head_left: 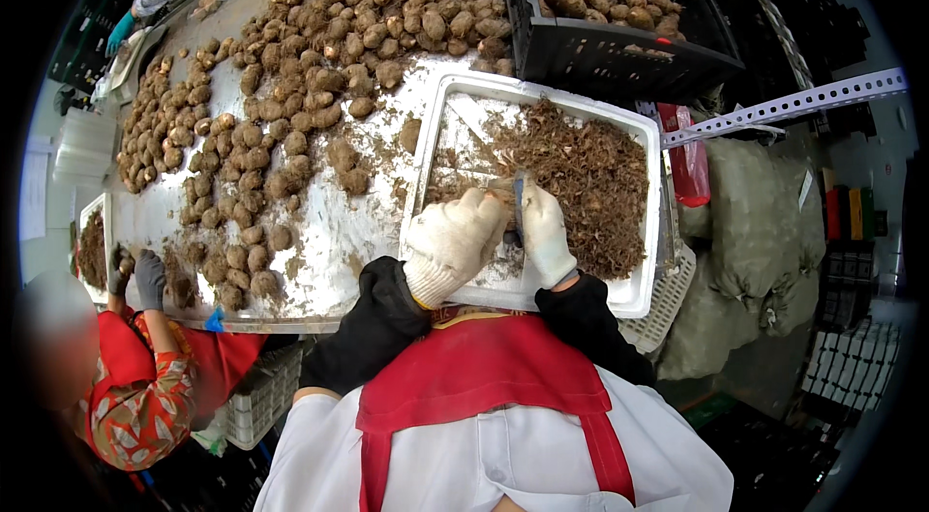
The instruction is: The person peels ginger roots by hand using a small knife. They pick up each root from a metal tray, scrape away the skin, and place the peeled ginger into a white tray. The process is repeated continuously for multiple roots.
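Your hands are close together over the white tray (654, 222).
Your right hand (547, 233) grips a dark tool (519, 195); your left hand (457, 239) curls beside it, its hold impossible to tell.

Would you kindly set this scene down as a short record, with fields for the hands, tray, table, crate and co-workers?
Left hand: white glove, fingers curled; anything held is mostly hidden
Right hand: white glove, closed on a narrow dark tool, type unclear
Tray: white, under both hands, brown fibrous scraps mostly on its right side
Table: metal, brown tubers spread left of the tray
Crate: black, beyond the tray, holding more tubers
Co-workers: two, both toward the left edge
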Demonstrator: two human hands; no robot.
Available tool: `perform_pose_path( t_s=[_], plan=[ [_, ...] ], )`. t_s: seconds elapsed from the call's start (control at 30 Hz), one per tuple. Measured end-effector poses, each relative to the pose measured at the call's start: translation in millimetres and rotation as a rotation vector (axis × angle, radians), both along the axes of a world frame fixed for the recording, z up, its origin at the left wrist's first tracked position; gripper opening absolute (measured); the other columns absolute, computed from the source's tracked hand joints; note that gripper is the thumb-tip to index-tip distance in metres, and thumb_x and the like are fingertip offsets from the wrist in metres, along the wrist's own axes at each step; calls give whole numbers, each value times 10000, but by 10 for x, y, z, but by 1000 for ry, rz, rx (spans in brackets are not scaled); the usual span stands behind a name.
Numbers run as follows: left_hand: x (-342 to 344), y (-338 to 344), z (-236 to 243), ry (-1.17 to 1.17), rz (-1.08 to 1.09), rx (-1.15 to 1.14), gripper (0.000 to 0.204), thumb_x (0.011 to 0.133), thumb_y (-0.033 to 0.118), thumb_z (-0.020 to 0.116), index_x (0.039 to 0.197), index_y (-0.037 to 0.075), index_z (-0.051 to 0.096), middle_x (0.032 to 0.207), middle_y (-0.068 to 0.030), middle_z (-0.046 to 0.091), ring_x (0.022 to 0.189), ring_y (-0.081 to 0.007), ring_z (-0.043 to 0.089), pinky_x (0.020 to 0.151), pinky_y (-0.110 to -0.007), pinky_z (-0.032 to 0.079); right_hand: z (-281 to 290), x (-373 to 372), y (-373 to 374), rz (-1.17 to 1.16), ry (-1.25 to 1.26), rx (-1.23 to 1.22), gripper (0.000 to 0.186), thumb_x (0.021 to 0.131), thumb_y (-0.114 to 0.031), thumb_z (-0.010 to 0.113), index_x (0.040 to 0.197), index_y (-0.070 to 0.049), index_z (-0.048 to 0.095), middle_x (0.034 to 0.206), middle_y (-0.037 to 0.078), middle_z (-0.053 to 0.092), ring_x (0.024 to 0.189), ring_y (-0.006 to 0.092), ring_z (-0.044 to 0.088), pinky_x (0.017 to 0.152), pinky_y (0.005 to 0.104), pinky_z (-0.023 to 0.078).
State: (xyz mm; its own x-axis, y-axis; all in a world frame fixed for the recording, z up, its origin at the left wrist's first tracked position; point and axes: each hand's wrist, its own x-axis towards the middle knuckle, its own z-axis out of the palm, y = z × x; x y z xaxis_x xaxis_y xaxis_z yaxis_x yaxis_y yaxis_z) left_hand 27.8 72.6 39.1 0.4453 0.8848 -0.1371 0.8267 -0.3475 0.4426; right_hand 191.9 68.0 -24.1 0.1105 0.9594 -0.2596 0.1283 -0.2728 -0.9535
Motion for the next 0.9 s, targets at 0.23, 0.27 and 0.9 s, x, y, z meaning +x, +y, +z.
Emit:
perform_pose_path(
  t_s=[0.23, 0.27, 0.9],
  plan=[
    [-107, -254, -468, -418, 18, -45, 191, 954, 167, 668, 1084, 39, 613, 992, -175, 686, 889, -349, 731, 694, -484, 580, 153, 78, -24, -132, 435, 34, 580, 1070, -565, 437, 1120, -26, 643, 864, -3, 626, 732, 79, 575, 653, 263, 501],
    [-136, -236, -476, -680, 103, 89, 182, 959, 107, 654, 1104, 7, 607, 932, -153, 692, 786, -253, 716, 635, -404, 555, 307, 30, -46, -102, 506, -30, 574, 1066, -561, 453, 1143, -24, 638, 878, -2, 627, 751, 77, 580, 666, 264, 509],
    [-206, -61, -533, -906, 357, -462, 118, 1041, 122, 527, 998, 48, 609, 781, 27, 479, 705, -59, 443, 609, -264, 407, -201, 172, -253, 268, 329, 154, 713, 1042, -571, 475, 1404, 41, 529, 1161, 77, 679, 999, 116, 665, 838, 265, 551]
  ],
)
